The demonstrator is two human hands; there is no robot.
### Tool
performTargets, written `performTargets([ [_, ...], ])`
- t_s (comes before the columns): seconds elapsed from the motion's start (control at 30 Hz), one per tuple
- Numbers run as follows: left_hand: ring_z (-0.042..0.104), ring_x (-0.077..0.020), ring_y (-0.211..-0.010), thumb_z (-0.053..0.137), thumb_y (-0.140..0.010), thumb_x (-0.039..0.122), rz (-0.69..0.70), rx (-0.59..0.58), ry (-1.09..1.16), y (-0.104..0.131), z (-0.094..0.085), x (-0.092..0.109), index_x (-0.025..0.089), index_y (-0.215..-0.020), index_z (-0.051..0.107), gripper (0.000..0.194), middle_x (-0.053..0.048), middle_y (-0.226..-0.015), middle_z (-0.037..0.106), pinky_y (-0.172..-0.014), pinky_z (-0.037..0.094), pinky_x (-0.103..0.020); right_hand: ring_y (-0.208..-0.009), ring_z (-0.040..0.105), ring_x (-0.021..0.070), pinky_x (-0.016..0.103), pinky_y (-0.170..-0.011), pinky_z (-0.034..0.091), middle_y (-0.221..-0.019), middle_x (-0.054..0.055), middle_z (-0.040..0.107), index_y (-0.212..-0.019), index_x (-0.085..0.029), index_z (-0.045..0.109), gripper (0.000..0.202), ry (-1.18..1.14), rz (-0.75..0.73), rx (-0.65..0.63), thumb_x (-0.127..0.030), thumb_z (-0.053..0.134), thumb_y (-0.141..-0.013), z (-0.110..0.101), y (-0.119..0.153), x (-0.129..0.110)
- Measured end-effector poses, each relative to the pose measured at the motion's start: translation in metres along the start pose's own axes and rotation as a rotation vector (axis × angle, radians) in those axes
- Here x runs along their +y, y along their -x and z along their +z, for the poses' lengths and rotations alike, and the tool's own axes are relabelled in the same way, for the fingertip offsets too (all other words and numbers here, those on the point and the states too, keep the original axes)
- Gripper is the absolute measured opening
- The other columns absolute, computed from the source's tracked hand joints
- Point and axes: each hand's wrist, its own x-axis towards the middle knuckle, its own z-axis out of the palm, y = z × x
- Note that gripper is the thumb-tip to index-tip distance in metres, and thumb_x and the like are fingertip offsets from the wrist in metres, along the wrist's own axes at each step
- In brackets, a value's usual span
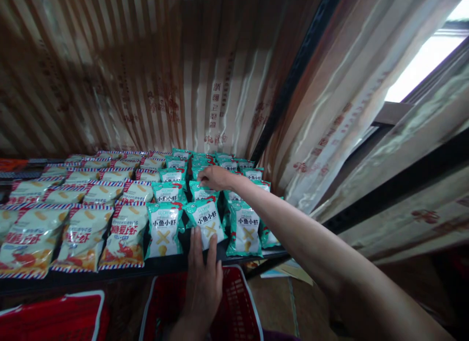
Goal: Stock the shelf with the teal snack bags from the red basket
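Note:
My right hand [214, 178] reaches over the front row of teal-and-white snack bags, its fingers curled and pinched at the top of a snack bag [203, 194] in the second row. The hand and wrist partly cover the bags behind. My left hand [202, 275] has its fingers stretched out, with the tips against the lower part of a front snack bag [205, 220]. That bag leans back and is slightly tilted. On either side stand matching bags, one to the left [164, 229] and one to the right [245, 228].
Rows of white-and-orange snack bags [123, 233] fill the left of the dark shelf [161, 265]. A red basket [240, 294] sits below my left hand, another red basket [54, 316] at lower left. Patterned plastic sheeting [220, 87] hangs behind; a dark post [293, 72] rises right.

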Motion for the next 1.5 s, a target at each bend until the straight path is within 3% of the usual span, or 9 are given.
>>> performTargets([
  [0.37, 0.016, -0.0340, -0.142, 0.045, -0.079, -0.003, -0.011, 0.040, 0.043, -0.003, 0.000, 0.001, 0.025, -0.143, 0.022, 0.074, -0.016, -0.156, 0.007, -0.103, 0.040, -0.055, -0.065, 0.051, 0.0093, 0.018, -0.057, 0.030, -0.079, 0.000, 0.065, -0.093, -0.018, 0.065, 0.019, -0.005, -0.030, 0.001, -0.014, 0.048, -0.087, -0.002, 0.001, -0.006],
  [0.63, 0.011, -0.0329, -0.143, 0.044, -0.077, -0.005, 0.004, 0.066, 0.059, -0.006, -0.001, 0.001, 0.023, -0.138, 0.033, 0.068, -0.013, -0.156, 0.005, -0.106, 0.036, -0.056, -0.067, 0.054, 0.0110, 0.021, -0.054, 0.027, -0.080, 0.000, 0.067, -0.091, -0.022, 0.068, 0.018, 0.041, 0.011, 0.008, -0.018, 0.050, -0.087, 0.001, 0.001, -0.002],
  [0.9, 0.009, -0.0327, -0.143, 0.042, -0.078, -0.004, 0.009, 0.057, 0.034, -0.008, 0.000, -0.002, 0.015, -0.133, 0.037, 0.059, -0.015, -0.155, 0.010, -0.108, 0.032, -0.056, -0.072, 0.056, 0.0118, 0.019, -0.061, 0.034, -0.084, 0.003, 0.068, -0.091, -0.016, 0.068, 0.018, 0.027, -0.003, 0.034, -0.016, 0.050, -0.087, 0.002, 0.006, -0.003],
  [1.17, 0.008, -0.0318, -0.143, 0.040, -0.078, -0.005, -0.001, 0.029, 0.066, -0.009, 0.000, -0.003, 0.018, -0.142, 0.025, 0.070, -0.015, -0.155, 0.011, -0.109, 0.031, -0.056, -0.084, 0.060, 0.0157, 0.021, -0.069, 0.038, -0.093, 0.007, 0.069, -0.092, -0.015, 0.071, 0.018, 0.023, -0.035, 0.036, -0.017, 0.056, -0.084, 0.003, 0.005, 0.005],
  [1.5, 0.012, -0.0315, -0.143, 0.037, -0.076, -0.008, 0.054, 0.048, 0.077, -0.012, 0.005, -0.009, 0.021, -0.142, 0.027, 0.073, -0.014, -0.155, 0.016, -0.107, 0.035, -0.056, -0.087, 0.062, 0.0161, 0.022, -0.074, 0.042, -0.092, 0.005, 0.070, -0.094, -0.016, 0.071, 0.018, -0.026, -0.078, 0.101, -0.014, 0.058, -0.083, 0.009, 0.003, 0.007],
])
